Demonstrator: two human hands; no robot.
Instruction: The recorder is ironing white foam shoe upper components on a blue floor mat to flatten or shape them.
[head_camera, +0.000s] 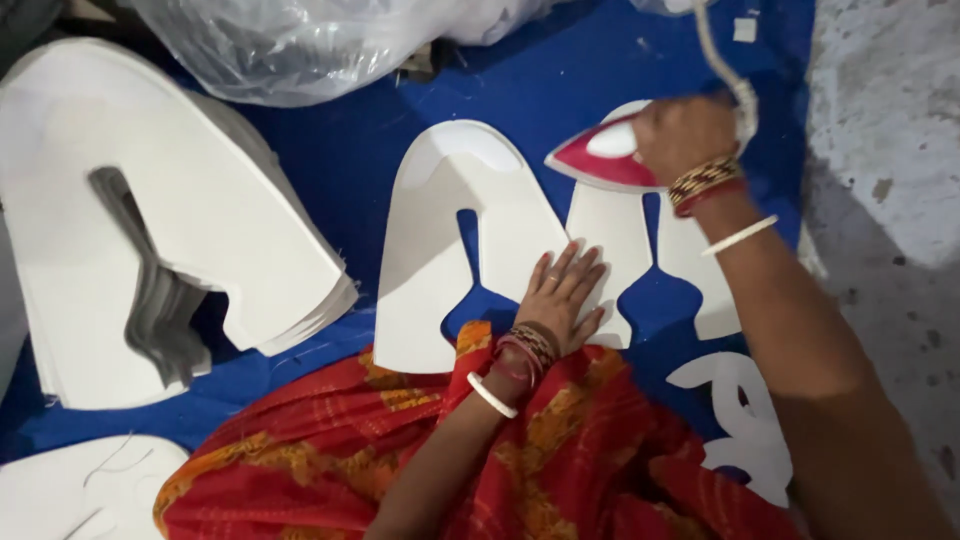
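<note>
My right hand (685, 135) grips a red and white clothes iron (600, 158), held tilted just above two white horseshoe-shaped fabric pieces. The iron's white cord (722, 62) runs up past my wrist. My left hand (565, 292) lies flat with fingers spread on the near leg of one white cut piece (440, 215), pressing it onto the blue cloth (560, 75). A second white cut piece (695, 270) lies under and beyond the iron, partly hidden by my right arm. Bangles circle both wrists.
A thick stack of the same white cut pieces (150, 220) sits at the left. A clear plastic bag (290, 45) lies at the top. Red and orange patterned fabric (420, 450) covers my lap. Bare grey floor (890, 150) borders the right. Another white piece (70, 490) shows at bottom left.
</note>
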